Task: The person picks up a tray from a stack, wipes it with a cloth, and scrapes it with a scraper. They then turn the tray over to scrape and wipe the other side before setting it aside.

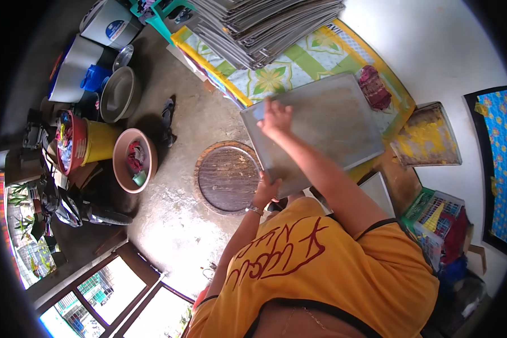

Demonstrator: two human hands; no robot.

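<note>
A flat grey metal tray lies tilted in front of me, its far part over the table edge and its near corner toward my body. My left hand grips the tray's near left edge, thumb on top, the other fingers partly hidden. My right hand rests on the tray surface near its far left corner, fingers apart. Beside those fingertips is a small pale bluish patch that I cannot make out. A dark red cloth lies just past the tray's right end.
A tall stack of thin grey trays stands on the patterned tablecloth. A round wooden lid or stool top is on the floor left of me. Basins and buckets, including a pink basin, stand farther left. A yellow-smeared tray leans at right.
</note>
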